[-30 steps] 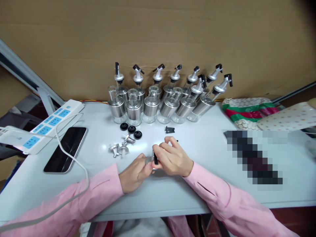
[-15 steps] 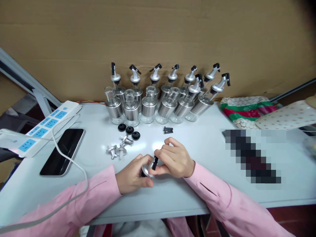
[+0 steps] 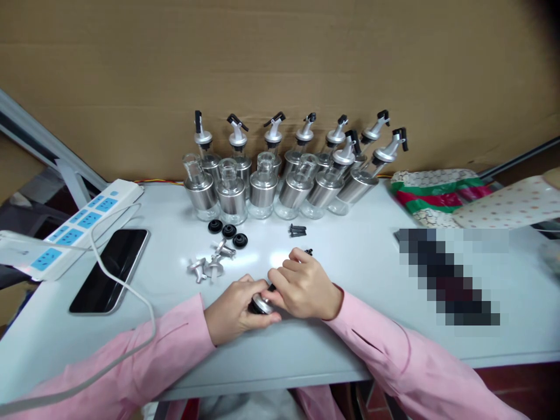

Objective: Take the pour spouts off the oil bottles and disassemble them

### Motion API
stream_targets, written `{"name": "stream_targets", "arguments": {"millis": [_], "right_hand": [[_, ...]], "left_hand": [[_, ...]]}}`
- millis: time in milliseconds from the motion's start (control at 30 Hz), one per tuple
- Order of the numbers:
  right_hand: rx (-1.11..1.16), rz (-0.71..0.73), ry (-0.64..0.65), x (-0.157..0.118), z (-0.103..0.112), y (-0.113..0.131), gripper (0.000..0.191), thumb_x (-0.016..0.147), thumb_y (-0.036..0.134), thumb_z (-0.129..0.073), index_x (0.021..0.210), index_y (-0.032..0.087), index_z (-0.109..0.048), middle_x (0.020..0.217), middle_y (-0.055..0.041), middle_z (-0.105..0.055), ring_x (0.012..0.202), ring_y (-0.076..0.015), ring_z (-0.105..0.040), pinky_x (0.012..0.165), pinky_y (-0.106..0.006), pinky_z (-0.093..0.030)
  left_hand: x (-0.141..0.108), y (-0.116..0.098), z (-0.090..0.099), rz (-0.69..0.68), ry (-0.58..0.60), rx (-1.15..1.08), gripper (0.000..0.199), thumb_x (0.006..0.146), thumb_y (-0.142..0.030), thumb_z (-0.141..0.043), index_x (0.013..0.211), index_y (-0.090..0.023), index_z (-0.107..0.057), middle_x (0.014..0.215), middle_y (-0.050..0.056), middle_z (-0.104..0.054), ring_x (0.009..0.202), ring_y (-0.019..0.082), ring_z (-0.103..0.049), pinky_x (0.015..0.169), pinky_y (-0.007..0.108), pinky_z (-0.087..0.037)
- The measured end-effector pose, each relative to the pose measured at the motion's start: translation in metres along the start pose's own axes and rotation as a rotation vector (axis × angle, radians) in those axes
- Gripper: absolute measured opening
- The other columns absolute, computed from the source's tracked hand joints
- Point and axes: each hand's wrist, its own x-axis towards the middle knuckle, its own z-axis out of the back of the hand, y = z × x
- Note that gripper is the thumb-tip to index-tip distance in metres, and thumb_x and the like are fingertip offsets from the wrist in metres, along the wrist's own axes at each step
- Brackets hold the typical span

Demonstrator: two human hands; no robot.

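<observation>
My left hand (image 3: 230, 310) is closed around a silver bottle pourer (image 3: 263, 303) with a black stopper underneath, held low over the table's front part. My right hand (image 3: 306, 286) is closed against the pourer's upper end, where a bit of black lever (image 3: 272, 287) shows between the hands. The rest of the lever is hidden by my fingers. Just beyond the right knuckles, a small black piece (image 3: 308, 252) peeks out. Loose silver pourer tops (image 3: 214, 268) and three black stoppers (image 3: 228, 231) lie left of my hands. A few black levers (image 3: 298, 231) lie farther back.
Glass bottles with steel sleeves (image 3: 263, 189) stand in two rows along the cardboard wall, several fitted with pourers. A phone (image 3: 109, 271), a power strip (image 3: 83, 224) and a white cable (image 3: 126, 286) are at left. A patterned bag (image 3: 437, 195) and a pixelated object (image 3: 450, 280) are at right.
My right hand has curled in and shifted slightly left over the pourer, covering most of the black lever. The small black piece behind its knuckles has come into view.
</observation>
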Motion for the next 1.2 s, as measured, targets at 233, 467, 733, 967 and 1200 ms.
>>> {"name": "stream_targets", "arguments": {"millis": [233, 467, 733, 967, 1200], "right_hand": [[0.272, -0.401, -0.037, -0.001, 0.005, -0.011, 0.043, 0.097, 0.023, -0.025, 0.063, 0.018, -0.050, 0.052, 0.0006, -0.050, 0.049, -0.0117, -0.043, 0.059, -0.026, -0.034], [0.238, -0.876, 0.016, -0.006, 0.011, -0.054, 0.013, 0.086, 0.023, -0.049, 0.077, 0.018, -0.056, 0.061, 0.0005, -0.058, 0.054, -0.0132, -0.052, 0.056, -0.024, -0.037], [0.220, -0.999, 0.347, -0.020, 0.008, -0.080, 0.009, 0.083, 0.020, -0.048, 0.080, 0.018, -0.056, 0.057, 0.0005, -0.061, 0.053, -0.0150, -0.056, 0.060, -0.026, -0.039], [0.066, -0.950, 0.423, -0.026, 0.013, -0.087, 0.013, 0.081, 0.017, -0.048, 0.084, 0.018, -0.061, 0.065, -0.0023, -0.064, 0.060, -0.0174, -0.058, 0.061, -0.027, -0.038], [0.218, -0.810, 0.406, -0.028, 0.019, -0.091, 0.018, 0.074, 0.010, -0.051, 0.085, 0.018, -0.063, 0.075, -0.0027, -0.063, 0.065, -0.0157, -0.057, 0.065, -0.027, -0.042]], "left_hand": [[0.000, -0.002, 0.005, -0.114, 0.105, 0.048, 0.032, 0.082, -0.049, -0.054, 0.074, -0.018, -0.049, 0.070, -0.001, -0.052, 0.068, 0.014, -0.046, 0.066, 0.024, -0.038], [-0.001, -0.008, 0.009, -0.026, 0.052, -0.132, 0.024, 0.077, -0.040, -0.059, 0.077, -0.018, -0.049, 0.066, -0.005, -0.045, 0.060, 0.010, -0.040, 0.060, 0.020, -0.034], [-0.002, -0.005, 0.007, -0.029, 0.044, -0.107, 0.023, 0.077, -0.039, -0.060, 0.080, -0.018, -0.051, 0.066, -0.005, -0.045, 0.060, 0.010, -0.039, 0.060, 0.020, -0.033], [-0.003, -0.006, 0.009, -0.021, 0.042, -0.117, 0.022, 0.077, -0.038, -0.060, 0.080, -0.018, -0.051, 0.065, -0.006, -0.044, 0.059, 0.009, -0.038, 0.060, 0.020, -0.033], [-0.002, -0.008, 0.010, -0.001, 0.050, -0.133, 0.023, 0.076, -0.039, -0.060, 0.080, -0.018, -0.051, 0.066, -0.006, -0.043, 0.058, 0.009, -0.037, 0.059, 0.020, -0.033]]}}
